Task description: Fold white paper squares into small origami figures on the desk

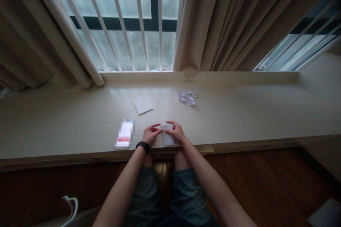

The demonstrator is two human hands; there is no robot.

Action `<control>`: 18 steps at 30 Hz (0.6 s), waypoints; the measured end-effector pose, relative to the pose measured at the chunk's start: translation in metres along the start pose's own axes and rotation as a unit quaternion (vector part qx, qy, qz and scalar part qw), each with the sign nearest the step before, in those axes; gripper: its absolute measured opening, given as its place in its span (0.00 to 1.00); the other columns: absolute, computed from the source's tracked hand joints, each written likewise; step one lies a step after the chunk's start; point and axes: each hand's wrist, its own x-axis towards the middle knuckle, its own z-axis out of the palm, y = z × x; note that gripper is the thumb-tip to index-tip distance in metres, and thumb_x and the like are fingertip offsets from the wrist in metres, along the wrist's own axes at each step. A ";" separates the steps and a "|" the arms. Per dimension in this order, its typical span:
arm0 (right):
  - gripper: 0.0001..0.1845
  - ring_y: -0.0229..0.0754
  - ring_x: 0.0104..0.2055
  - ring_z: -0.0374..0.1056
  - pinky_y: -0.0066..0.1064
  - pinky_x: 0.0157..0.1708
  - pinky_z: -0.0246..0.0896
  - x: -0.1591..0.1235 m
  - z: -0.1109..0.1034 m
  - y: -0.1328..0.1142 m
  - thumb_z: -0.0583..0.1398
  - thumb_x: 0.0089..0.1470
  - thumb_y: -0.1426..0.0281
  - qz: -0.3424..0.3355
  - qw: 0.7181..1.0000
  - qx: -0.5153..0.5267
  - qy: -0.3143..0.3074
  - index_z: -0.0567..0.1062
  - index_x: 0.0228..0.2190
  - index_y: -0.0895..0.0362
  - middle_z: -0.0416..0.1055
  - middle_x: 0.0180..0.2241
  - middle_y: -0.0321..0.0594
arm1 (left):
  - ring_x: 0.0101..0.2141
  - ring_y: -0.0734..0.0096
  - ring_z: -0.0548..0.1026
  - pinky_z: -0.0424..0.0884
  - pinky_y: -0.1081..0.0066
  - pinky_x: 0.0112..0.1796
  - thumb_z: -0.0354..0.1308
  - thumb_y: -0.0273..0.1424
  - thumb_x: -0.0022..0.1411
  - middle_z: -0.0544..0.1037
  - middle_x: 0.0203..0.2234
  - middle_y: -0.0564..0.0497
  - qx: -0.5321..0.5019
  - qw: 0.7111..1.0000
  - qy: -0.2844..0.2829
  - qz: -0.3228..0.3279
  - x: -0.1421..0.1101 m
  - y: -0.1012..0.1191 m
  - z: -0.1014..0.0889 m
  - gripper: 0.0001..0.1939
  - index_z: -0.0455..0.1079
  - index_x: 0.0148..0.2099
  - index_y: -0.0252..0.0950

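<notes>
A small piece of folded white paper (pixel 167 140) is between my hands at the front edge of the pale desk. My right hand (pixel 177 132) grips its upper right part, thumb lying on the face and fingers curled over the top edge. From the other side, my left hand (pixel 151 134) pinches the paper's left edge with thumb and fingertips; a black band is on that wrist. Farther back sits a stack of square white paper sheets (pixel 143 104). Several small folded paper pieces (pixel 187 97) lie together to the right of the stack.
A phone (pixel 124 134) with a blurred-out screen lies left of my left hand. The long pale desk (pixel 239 113) runs below a barred window (pixel 128 25) with brown curtains (pixel 213 21). A white curved object (pixel 71 207) is at the lower left.
</notes>
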 end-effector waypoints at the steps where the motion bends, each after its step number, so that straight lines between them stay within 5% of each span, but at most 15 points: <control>1: 0.28 0.40 0.34 0.67 0.32 0.34 0.65 0.000 0.000 0.000 0.66 0.39 0.64 0.000 1.000 0.000 0.002 0.73 0.45 0.58 0.73 0.42 0.42 | 0.21 0.76 0.67 0.59 0.75 0.23 0.67 0.44 0.45 0.78 0.24 0.49 0.002 1.000 0.000 -0.002 0.000 0.000 0.000 0.33 0.73 0.51 0.31; 18: 0.27 0.40 0.35 0.68 0.32 0.35 0.65 0.000 0.003 0.001 0.65 0.39 0.64 0.003 1.000 -0.016 0.018 0.73 0.44 0.56 0.74 0.41 0.40 | 0.21 0.77 0.66 0.59 0.76 0.23 0.67 0.43 0.46 0.79 0.27 0.47 0.003 1.000 -0.004 -0.009 -0.002 0.001 0.000 0.34 0.72 0.54 0.32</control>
